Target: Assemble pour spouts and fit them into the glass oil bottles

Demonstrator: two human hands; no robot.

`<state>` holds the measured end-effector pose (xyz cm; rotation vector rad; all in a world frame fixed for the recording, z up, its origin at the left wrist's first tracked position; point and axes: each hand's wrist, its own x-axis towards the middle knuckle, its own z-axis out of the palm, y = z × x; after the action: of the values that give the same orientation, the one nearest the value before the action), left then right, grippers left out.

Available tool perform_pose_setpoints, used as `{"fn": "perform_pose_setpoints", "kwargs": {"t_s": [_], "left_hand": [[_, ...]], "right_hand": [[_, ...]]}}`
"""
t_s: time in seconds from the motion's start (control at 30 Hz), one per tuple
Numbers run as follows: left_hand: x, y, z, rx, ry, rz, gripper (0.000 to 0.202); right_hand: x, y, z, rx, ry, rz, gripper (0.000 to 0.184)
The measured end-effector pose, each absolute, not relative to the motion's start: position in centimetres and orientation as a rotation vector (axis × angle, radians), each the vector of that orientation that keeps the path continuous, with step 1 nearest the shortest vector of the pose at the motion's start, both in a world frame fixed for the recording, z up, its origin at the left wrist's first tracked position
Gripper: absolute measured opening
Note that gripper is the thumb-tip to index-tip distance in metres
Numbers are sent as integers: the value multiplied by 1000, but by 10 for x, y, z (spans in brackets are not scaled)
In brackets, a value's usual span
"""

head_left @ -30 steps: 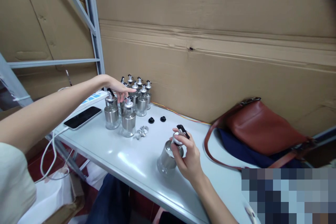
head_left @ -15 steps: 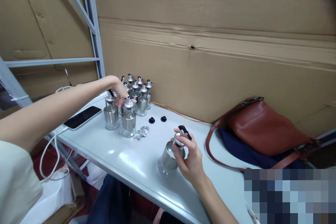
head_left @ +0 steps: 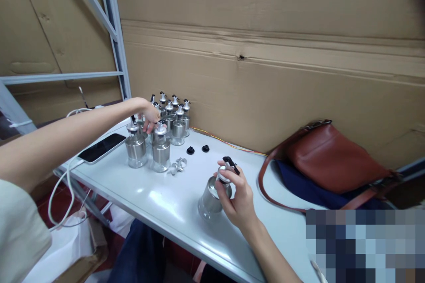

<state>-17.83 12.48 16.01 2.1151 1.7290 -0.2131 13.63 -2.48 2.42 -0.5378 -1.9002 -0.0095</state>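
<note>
I have the right hand (head_left: 241,199) closed round the top of one bottle (head_left: 210,199) on the table (head_left: 186,199), near me; the left hand (head_left: 151,117) is among the other bottles (head_left: 178,130) (I cannot tell whether its fingers grip any).

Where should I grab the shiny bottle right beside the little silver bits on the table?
Probably around the metal sleeve of that bottle, coming from the near side. It stands upright, and the sleeve looks wide and straight, while the top is narrow. A neighbouring bottle crowds its left, and the left hand is by its top.
</note>
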Motion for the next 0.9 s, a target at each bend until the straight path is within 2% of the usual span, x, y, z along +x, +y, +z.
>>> {"fn": "perform_pose_setpoints", "kwargs": {"t_s": [0.1, 0.5, 0.7, 0.9], "left_hand": [[-182, 118, 161, 1814, 1718, -460, 31], [-211, 114, 163, 2038, 1795, -204, 32], [-227, 98, 199, 2141, 1880, -104, 47], [-245, 67, 255, 2367, 2001, -55, 68]], "right_hand": [[136, -25, 24, -534, -1900, -21, 36], [131, -19, 31, -526, -1878, -41, 36], [118, -2, 52, -568, -1746, 122, 30], [82, 41, 82, -495, -1645, 171, 16]]}}
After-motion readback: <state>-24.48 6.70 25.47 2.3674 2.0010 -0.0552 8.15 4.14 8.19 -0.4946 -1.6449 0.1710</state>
